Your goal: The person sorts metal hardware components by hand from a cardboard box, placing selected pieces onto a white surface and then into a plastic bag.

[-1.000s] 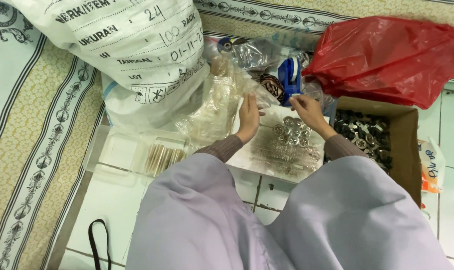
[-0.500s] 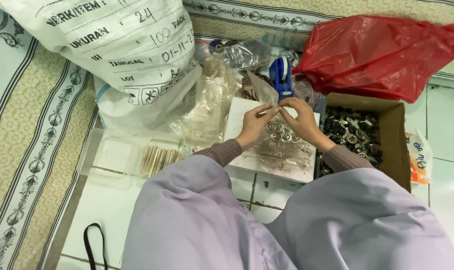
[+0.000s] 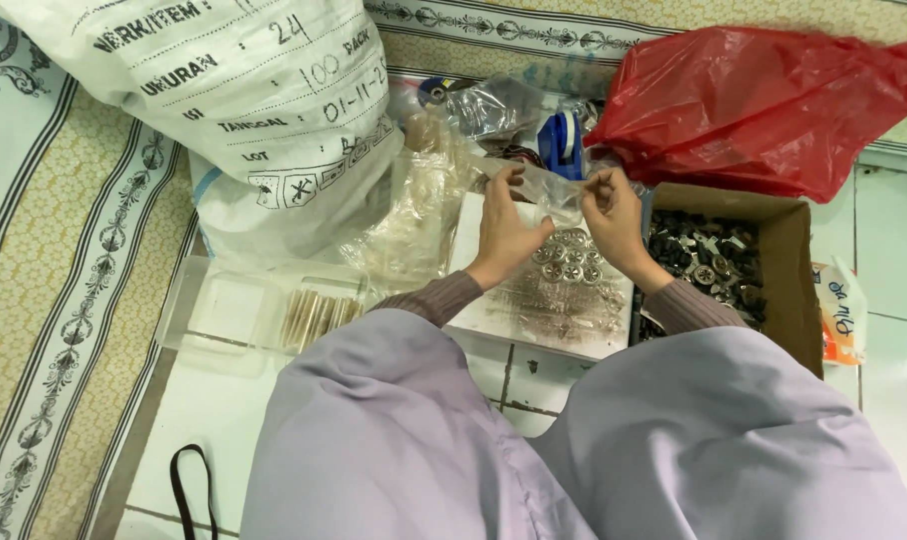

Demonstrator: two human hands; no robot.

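both hands pinch small clear bag; contents unclear; lap hides tray edge.

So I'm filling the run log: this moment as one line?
left hand: holds clear bag | right hand: holds same bag | below: round metal parts on white tray

The large white woven sack with black print runs off the top edge, so its mouth is unseen. The crumpled red plastic bag covers the far rim of the brown cardboard box; the small dark metal parts inside are too small to tell apart. The black strap is cut off at the bottom edge.
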